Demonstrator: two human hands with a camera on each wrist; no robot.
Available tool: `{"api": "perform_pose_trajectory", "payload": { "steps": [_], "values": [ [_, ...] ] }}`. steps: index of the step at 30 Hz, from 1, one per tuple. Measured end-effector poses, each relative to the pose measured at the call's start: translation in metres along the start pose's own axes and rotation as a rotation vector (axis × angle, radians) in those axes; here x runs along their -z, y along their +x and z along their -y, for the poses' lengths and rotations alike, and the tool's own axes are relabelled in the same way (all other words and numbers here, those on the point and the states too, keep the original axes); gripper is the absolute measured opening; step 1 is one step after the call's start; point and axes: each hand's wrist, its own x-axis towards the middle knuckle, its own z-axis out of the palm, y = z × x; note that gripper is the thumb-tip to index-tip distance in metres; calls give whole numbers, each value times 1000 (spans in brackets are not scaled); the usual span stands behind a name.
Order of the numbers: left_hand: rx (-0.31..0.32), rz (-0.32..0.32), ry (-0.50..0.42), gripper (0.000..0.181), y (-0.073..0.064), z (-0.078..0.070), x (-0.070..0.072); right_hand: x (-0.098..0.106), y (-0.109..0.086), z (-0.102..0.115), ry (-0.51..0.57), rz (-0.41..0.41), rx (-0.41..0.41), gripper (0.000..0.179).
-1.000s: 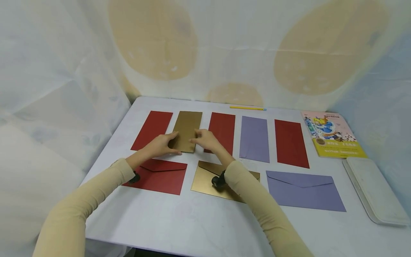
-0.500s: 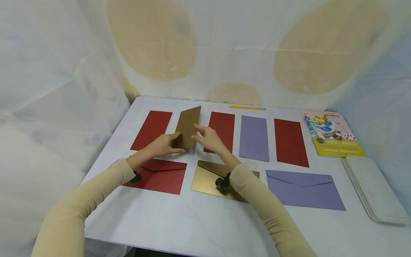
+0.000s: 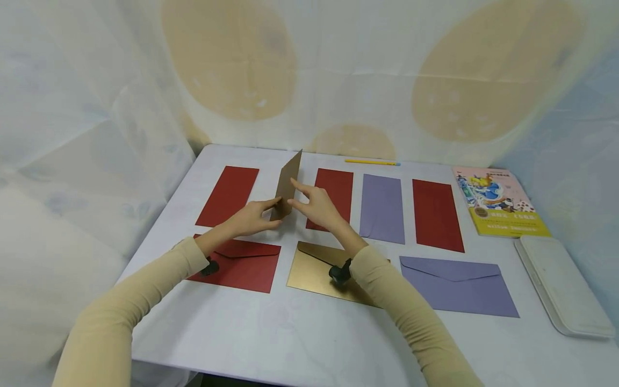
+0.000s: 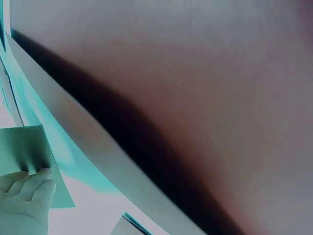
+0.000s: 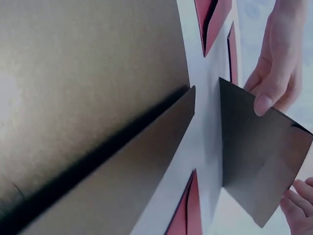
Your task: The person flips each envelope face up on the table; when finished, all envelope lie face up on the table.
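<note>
Between the two hands a gold envelope [image 3: 287, 185] stands steeply tilted, its right side raised off the table. My left hand [image 3: 247, 217] pinches its near left part; in the right wrist view the left thumb [image 5: 264, 103] lies over the edge and other fingers go behind. My right hand [image 3: 316, 207] is at the raised edge, index finger and thumb stretched and touching it. In the left wrist view fingertips lie against the envelope's face. A red envelope [image 3: 253, 274] lies under the left wrist, and another gold envelope [image 3: 309, 274] lies under the right wrist.
Flat on the white table [image 3: 217, 328] lie more envelopes: upright red ones [image 3: 229, 193], an upright purple one [image 3: 381, 207] and a wide purple one [image 3: 459, 285]. A yellow pencil [image 3: 371, 162] is at the back. A picture book [image 3: 498, 201] and a white case [image 3: 563, 285] are at right.
The gold envelope lay flat between the hands; its right side has swung up until it stands steeply tilted. Both hands stay at it, the left a little further right.
</note>
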Motion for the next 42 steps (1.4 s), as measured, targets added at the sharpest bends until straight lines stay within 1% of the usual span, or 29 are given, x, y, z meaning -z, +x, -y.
{"api": "perform_pose_trajectory", "payload": {
  "steps": [3, 6, 10, 14, 16, 18, 21, 22, 25, 27, 31, 35, 38, 42],
  "values": [
    [-52, -3, -45, 73, 1, -2, -2, 1, 1, 3, -32, -14, 48, 57],
    [-81, -11, -79, 72, 1, -5, -2, 1, 2, 7, -49, -19, 84, 56],
    [-91, -21, -124, 72, 0, -10, -3, 0, 3, 12, -61, -9, 114, 55],
    [-96, -47, -151, 74, -2, -12, -4, -1, 4, 16, -67, 1, 132, 55],
    [-112, -92, -153, 77, -4, -13, -4, -2, 6, 17, -69, 10, 139, 55],
    [-135, -151, -156, 81, -5, -15, -5, -3, 7, 18, -57, 26, 146, 55],
    [-170, -249, -142, 88, -7, -18, -3, -5, 9, 16, -7, 42, 145, 55],
    [-179, -273, -149, 89, -8, -19, -2, -5, 8, 15, 13, 42, 144, 55],
    [-188, -327, -123, 90, -12, -18, 2, -6, 7, 10, 54, 44, 128, 55],
    [-195, -349, -105, 90, -16, -15, 5, -7, 6, 6, 43, 54, 107, 55],
    [-177, -375, -59, 91, -23, -7, 8, -10, 3, -1, -23, 130, 56, 57],
    [-145, -388, -68, 94, -28, 0, 8, -13, 3, -4, -87, 246, 27, 58],
    [-123, -397, -91, 95, -31, 3, 9, -14, 2, -4, -119, 334, 9, 57],
    [-93, -404, -111, 96, -33, 6, 9, -17, 2, -5, -164, 429, 0, 56]
  ]
}}
